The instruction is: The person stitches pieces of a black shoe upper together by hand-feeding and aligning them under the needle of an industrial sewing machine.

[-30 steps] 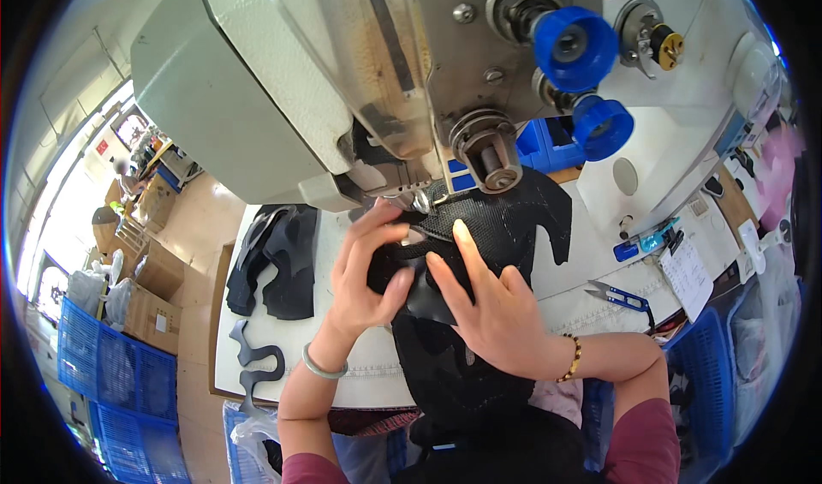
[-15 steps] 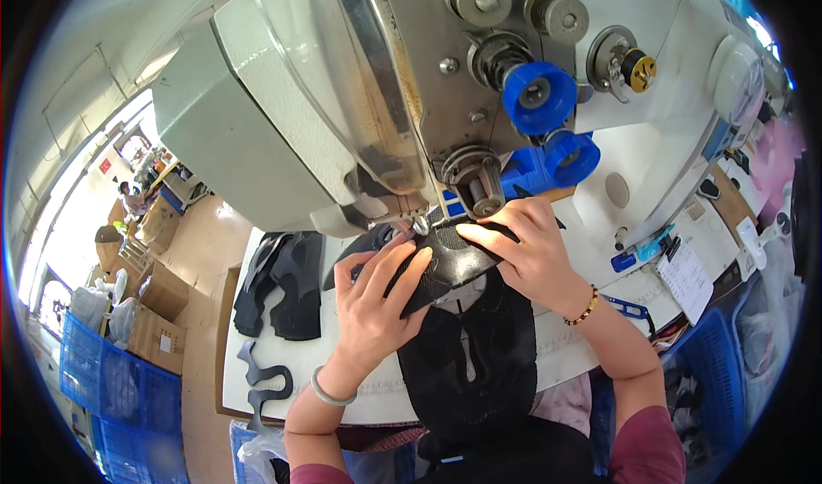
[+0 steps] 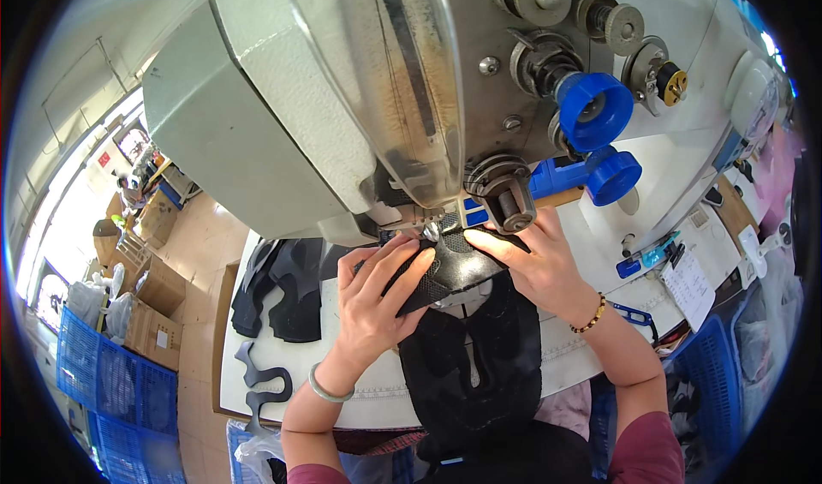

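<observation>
A: First, the fingers?

B: On the left hand (image 3: 377,289), slightly parted, tips laid on a glossy black panel (image 3: 462,266), with the thumb apart, near the lower edge. On the right hand (image 3: 541,265), harder to read: one tip resting on the panel, others partly hidden by machine parts; impossible to tell how tightly closed.

A: And the panel, where?

B: Between both hands, beneath the head of a pale sewing machine (image 3: 274,116), close by the shiny presser foot (image 3: 431,230).

A: What surface, what room?

B: A white worktable (image 3: 377,385). Just below the panel, a larger slotted black piece (image 3: 507,347); to the left, overlapping black cutouts (image 3: 295,287) and a wavy grey strip (image 3: 265,381). To the right, blue-handled snips (image 3: 631,314) and a written sheet (image 3: 687,283). Farther left, on a tiled floor (image 3: 205,261), cardboard boxes (image 3: 152,334) and blue crates (image 3: 120,368).

A: Edges, and space for moving?

B: Overhead, close to the fingers, machine housing. Under the forearms, the table's near edge. Between cutouts and left wrist, a strip of white tabletop; another between right wrist and snips.
</observation>
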Demonstrator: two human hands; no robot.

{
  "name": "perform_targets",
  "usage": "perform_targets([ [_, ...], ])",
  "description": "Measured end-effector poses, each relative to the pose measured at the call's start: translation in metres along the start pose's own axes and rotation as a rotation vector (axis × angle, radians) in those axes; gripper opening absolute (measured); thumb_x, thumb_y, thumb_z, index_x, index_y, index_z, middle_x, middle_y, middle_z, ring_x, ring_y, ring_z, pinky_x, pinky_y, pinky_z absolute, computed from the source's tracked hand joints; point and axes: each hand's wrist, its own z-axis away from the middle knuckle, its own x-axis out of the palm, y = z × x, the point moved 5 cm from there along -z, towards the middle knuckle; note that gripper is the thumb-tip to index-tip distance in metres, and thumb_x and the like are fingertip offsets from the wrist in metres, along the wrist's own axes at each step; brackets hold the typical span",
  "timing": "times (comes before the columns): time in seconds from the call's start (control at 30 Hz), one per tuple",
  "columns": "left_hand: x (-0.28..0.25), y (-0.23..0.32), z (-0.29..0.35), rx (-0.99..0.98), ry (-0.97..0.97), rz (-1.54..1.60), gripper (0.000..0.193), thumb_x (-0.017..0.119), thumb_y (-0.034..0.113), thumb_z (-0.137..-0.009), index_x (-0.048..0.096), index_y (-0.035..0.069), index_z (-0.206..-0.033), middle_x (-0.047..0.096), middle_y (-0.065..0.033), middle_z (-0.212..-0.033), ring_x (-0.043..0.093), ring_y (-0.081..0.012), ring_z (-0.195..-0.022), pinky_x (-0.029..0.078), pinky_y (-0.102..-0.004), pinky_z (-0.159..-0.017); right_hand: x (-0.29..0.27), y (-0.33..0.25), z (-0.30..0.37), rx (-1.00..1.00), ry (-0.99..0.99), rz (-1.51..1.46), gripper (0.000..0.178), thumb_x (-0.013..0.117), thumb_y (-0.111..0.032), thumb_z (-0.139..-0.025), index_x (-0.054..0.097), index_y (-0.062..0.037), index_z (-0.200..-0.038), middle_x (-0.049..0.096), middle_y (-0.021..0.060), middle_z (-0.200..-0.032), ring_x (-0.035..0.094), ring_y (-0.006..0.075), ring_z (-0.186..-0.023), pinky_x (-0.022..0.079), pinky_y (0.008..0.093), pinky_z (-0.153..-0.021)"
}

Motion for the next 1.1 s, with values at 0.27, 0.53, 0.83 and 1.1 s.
perform_targets([
  [0.27, -0.001, 0.002, 0.001, 0.036, 0.015, -0.002, 0.040, 0.075, 0.016, -0.062, 0.069, 0.007, -0.101, 0.065, -0.0086, -0.102, 0.065, -0.0242, -0.098, 0.042, -0.0353, -0.085, -0.004, -0.004, 0.001, -0.036, 0.027, 0.022, 0.040, 0.063, -0.003, -0.066, 0.067, -0.0099, -0.105, 0.059, 0.0001, -0.102, 0.050, 0.0182, -0.086, 0.039, 0.0333, -0.076],
  [0.53, -0.007, 0.013, -0.001, 0.064, -0.006, -0.168, 0.038, 0.073, 0.011, -0.063, 0.069, 0.006, -0.101, 0.063, -0.0077, -0.105, 0.062, -0.0259, -0.098, 0.043, -0.0355, -0.083, -0.005, 0.009, 0.001, 0.061, -0.011, -0.169, 0.044, 0.061, 0.003, -0.065, 0.069, -0.0158, -0.105, 0.060, 0.0009, -0.101, 0.053, 0.0210, -0.088, 0.042, 0.0325, -0.078],
  [0.83, 0.004, 0.034, -0.007, 0.099, -0.001, -0.110, 0.035, 0.066, -0.003, -0.066, 0.069, 0.002, -0.101, 0.064, -0.0075, -0.098, 0.064, -0.0240, -0.091, 0.053, -0.0329, -0.079, -0.002, 0.020, 0.001, 0.096, -0.030, -0.355, 0.044, 0.059, 0.008, -0.068, 0.069, -0.0150, -0.105, 0.060, 0.0061, -0.103, 0.058, 0.0241, -0.096, 0.047, 0.0342, -0.080],
  [1.1, 0.005, 0.033, -0.003, 0.142, 0.035, -0.136, 0.031, 0.065, -0.002, -0.068, 0.070, 0.002, -0.098, 0.065, -0.0067, -0.097, 0.064, -0.0222, -0.090, 0.054, -0.0318, -0.078, -0.001, 0.019, 0.002, 0.145, -0.090, -0.402, 0.053, 0.051, 0.009, -0.063, 0.072, -0.0149, -0.105, 0.063, 0.0125, -0.109, 0.058, 0.0310, -0.101, 0.045, 0.0386, -0.093],
])
